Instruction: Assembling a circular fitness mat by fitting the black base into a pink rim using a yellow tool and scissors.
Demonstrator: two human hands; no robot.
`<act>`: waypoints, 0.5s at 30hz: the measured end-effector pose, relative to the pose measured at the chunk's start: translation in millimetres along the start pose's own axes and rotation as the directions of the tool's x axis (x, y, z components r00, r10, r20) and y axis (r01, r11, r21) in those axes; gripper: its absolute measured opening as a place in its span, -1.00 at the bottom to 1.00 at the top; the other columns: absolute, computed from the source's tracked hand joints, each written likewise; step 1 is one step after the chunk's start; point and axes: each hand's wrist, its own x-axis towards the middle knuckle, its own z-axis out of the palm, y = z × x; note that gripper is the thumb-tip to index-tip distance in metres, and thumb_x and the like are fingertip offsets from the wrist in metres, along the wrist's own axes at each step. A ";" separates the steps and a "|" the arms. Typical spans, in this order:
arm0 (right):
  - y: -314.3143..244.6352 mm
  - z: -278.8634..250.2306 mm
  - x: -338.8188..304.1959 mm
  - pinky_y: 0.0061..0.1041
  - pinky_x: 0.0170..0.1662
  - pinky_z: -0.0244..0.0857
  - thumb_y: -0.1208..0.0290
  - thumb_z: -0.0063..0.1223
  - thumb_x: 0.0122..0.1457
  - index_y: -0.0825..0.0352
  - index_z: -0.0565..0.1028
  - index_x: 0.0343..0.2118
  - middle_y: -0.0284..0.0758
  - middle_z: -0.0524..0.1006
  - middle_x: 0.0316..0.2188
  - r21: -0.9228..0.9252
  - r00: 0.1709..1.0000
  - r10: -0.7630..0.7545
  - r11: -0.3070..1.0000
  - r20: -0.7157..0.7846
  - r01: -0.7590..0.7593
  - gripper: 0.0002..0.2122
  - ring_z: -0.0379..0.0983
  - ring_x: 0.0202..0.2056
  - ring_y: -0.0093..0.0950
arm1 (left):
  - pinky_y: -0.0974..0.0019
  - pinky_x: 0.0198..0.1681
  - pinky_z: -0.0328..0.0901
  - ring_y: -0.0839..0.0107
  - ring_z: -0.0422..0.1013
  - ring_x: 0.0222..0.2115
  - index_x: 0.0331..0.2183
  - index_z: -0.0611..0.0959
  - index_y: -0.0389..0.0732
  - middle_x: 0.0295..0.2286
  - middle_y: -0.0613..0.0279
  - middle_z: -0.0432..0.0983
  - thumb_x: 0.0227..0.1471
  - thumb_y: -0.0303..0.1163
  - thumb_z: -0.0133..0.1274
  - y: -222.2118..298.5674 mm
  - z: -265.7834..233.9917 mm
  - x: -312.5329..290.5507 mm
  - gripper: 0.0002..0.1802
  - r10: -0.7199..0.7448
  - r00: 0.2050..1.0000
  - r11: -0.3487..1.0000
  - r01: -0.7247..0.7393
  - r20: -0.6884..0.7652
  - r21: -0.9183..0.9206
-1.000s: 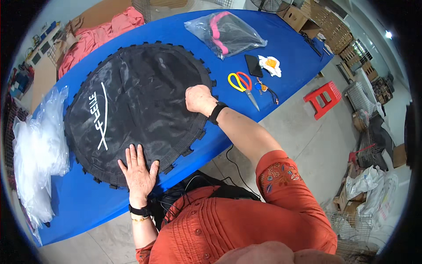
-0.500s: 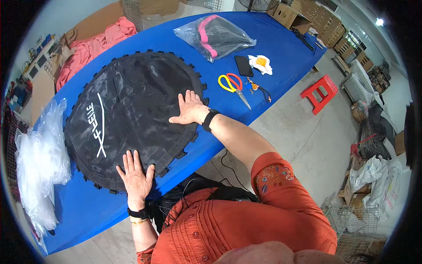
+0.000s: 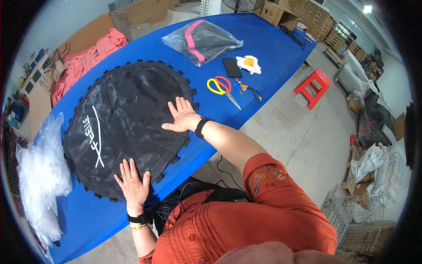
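Round black trampoline mat (image 3: 127, 127) lies flat on the blue table (image 3: 272, 44), toward its left and near part, with the near rim at the table's near edge. Loop tabs ring the whole circumference.

Left hand (image 3: 133, 185): palm down on the mat's near rim, fingers spread and fully extended, gripping nothing. Right hand (image 3: 182, 116): also flat and open on the mat's right rim, fingers splayed toward far, thumb out to the left; it presses, grasps nothing.

Step in hand, as judged: smoothing or flattening the mat against the table. A next move would call for even downward pressure and a sweep along the fabric, or a pinch at the rim if it is to be folded.

Orientation: a disc has no true long axis. The white printed logo (image 3: 93, 136) serves as reference; it runs roughly near to far on the mat's left half.

Surroundings: crumpled clear plastic bags (image 3: 39, 176) at left; bagged black and pink item (image 3: 202, 40) far; yellow and red scissors (image 3: 223, 89), black phone (image 3: 231, 67), keys (image 3: 246, 88) to the right, well apart from the mat.
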 end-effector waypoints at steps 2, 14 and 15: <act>0.2 -0.3 -1.3 -0.02 0.57 -0.54 -0.53 -0.26 0.27 0.36 -0.20 0.58 0.24 -0.28 0.56 0.002 1.000 0.007 1.000 0.001 -0.007 0.12 -0.46 0.58 0.12 | -0.39 0.50 -0.32 -0.01 -0.12 0.52 0.48 0.21 -0.18 0.49 -0.06 0.00 0.36 0.26 -0.09 0.3 0.3 -0.3 -0.05 -0.004 1.000 1.000 0.004 -0.002 0.001; -0.8 -4.5 2.1 -0.02 0.57 -0.54 -0.53 -0.26 0.28 0.35 -0.20 0.58 0.20 -0.29 0.57 0.006 1.000 0.007 1.000 0.010 -0.007 0.11 -0.47 0.58 0.11 | -0.41 0.49 -0.30 -0.02 -0.13 0.52 0.48 0.20 -0.18 0.49 -0.07 -0.02 0.36 0.27 -0.11 1.5 -0.2 1.0 -0.05 -0.009 1.000 1.000 0.009 0.001 0.014; 0.1 -3.4 4.2 -0.02 0.57 -0.54 -0.53 -0.26 0.28 0.35 -0.20 0.58 0.20 -0.29 0.57 0.004 1.000 0.006 1.000 0.010 -0.006 0.11 -0.47 0.58 0.11 | -0.41 0.49 -0.30 -0.02 -0.13 0.52 0.48 0.20 -0.18 0.49 -0.07 -0.02 0.36 0.27 -0.11 2.2 0.0 1.9 -0.05 -0.010 1.000 1.000 0.010 0.000 0.012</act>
